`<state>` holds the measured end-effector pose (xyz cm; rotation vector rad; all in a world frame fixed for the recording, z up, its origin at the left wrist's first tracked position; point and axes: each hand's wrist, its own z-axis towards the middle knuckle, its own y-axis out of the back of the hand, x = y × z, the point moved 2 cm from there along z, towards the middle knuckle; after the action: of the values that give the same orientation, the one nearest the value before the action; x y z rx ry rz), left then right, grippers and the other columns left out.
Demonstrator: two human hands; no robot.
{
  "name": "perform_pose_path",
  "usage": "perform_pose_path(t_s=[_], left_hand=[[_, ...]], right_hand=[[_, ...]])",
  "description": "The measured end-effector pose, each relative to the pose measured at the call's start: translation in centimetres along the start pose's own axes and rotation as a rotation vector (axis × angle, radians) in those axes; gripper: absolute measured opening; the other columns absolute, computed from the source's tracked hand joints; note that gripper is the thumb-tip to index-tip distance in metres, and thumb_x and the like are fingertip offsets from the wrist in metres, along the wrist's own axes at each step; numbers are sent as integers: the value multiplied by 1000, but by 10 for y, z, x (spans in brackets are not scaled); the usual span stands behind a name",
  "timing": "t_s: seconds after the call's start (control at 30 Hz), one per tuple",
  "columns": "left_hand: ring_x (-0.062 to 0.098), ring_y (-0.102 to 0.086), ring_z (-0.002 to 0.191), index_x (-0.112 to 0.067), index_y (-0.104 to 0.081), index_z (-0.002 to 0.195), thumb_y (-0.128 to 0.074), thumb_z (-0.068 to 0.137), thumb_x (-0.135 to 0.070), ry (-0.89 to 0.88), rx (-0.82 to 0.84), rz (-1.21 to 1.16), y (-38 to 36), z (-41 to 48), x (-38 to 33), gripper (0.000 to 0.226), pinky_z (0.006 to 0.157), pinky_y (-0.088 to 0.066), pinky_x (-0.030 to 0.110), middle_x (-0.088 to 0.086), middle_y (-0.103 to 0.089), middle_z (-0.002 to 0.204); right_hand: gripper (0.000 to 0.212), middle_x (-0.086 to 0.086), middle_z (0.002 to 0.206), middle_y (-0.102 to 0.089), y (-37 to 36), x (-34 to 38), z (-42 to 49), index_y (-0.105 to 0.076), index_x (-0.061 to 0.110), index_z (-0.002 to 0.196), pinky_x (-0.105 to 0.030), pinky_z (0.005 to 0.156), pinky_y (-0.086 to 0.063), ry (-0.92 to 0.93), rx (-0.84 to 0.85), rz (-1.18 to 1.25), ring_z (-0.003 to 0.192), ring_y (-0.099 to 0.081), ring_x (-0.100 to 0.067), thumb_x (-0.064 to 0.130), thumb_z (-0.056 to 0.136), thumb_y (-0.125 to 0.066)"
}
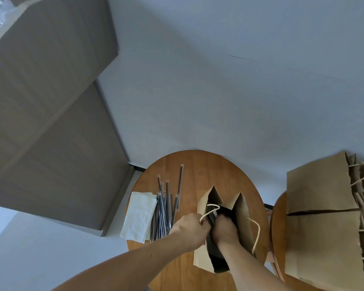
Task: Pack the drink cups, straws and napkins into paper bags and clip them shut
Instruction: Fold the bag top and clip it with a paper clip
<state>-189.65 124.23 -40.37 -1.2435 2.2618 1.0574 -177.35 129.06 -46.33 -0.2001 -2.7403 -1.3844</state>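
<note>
Nearest, two bare forearms, reaching forward over the table [189,164]. At the end of the left one, the left hand [190,227], fist tight on the near rim of the bag [243,219], one cord handle caught at the fingers. Beside it, the right hand [226,231], sunk knuckles-up into the bag's open mouth; fingertips hidden inside, so no telling whether closed on anything. Something dark down in there, perhaps a cup or holder, too shadowed to name. Upright on the table, that bag, mouth spread, no clip on it. Just left of it, straws [163,213] in a loose bundle, and touching them the napkins [139,216], both outside the bag. On a second table [278,238] to the right, flat bags [322,206] in a stack, seemingly unfilled. No clips in view anywhere. By the look of things, early going: one bag mid-loading, straws and napkins to add, clipping to do, more bags waiting.
</note>
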Motion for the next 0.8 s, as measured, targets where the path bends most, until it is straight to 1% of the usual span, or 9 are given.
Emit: perform_pose_path(t_s=[0.1,0.2,0.27,0.37,0.47,0.57,0.6,0.7,0.8], left_hand=[[16,-54,59,-19,-59,73,-43,97,-39,-17,14,-11,-2,1,1,35,60,-50,32,2,-61,71],[17,-54,63,-20,-57,80,-46,94,-38,-47,-4,-26,-1,2,2,26,63,-49,33,0,-57,71],[18,-62,72,-21,-58,102,-46,92,-41,-77,-21,-13,0,1,2,25,70,-55,35,0,-63,83],[16,-65,83,-31,-43,137,-49,89,-43,-105,7,-27,1,-3,2,50,70,-55,32,-1,-64,107],[16,-60,98,-34,-29,150,-54,88,-43,-121,83,-68,-3,-8,0,68,75,-52,26,-1,-53,134],[25,-61,113,-34,-22,153,-59,86,-45,-78,131,-125,-13,-13,1,78,76,-50,25,-2,-46,143],[27,-61,112,-34,-19,154,-61,84,-44,-65,152,-140,-18,-15,1,83,75,-50,26,-1,-45,144],[16,-62,98,-35,-11,156,-69,77,-42,-71,222,-145,-30,-19,-1,98,73,-52,25,-1,-47,142],[19,-56,116,-35,-12,155,-73,69,-50,-102,219,-56,-44,-20,-8,107,90,-49,30,-4,-41,148]], right_hand=[[28,-12,130,-52,14,8,-12,-44,8,126,-26,95,-43,49,-33,-90,118,-55,-23,22,104,-35],[42,-15,136,-44,39,16,-36,-37,6,137,-32,101,-42,138,-36,-59,122,-51,-27,24,100,-47],[40,-12,132,-47,62,16,-57,-43,9,134,-33,97,-45,231,-76,-23,118,-53,-26,21,97,-53],[40,0,126,-57,109,3,-79,-52,17,133,-26,88,-48,358,-297,11,112,-57,-17,37,98,-51],[47,3,133,-59,142,-29,-75,-52,19,137,-31,96,-46,311,-411,139,121,-55,-16,45,101,-38],[57,-12,117,-65,131,-61,-58,-61,6,118,-48,99,-47,142,-182,411,108,-61,-26,48,100,-26],[59,-19,122,-62,119,-68,-54,-58,1,122,-51,100,-46,90,-83,511,111,-60,-31,47,102,-27],[55,-10,144,-50,77,-71,-54,-47,16,143,-48,108,-40,-18,226,781,130,-48,-31,51,102,-34],[45,-7,118,-69,57,-62,-54,-67,22,116,-51,101,-47,45,327,884,111,-62,-27,50,102,-35]])
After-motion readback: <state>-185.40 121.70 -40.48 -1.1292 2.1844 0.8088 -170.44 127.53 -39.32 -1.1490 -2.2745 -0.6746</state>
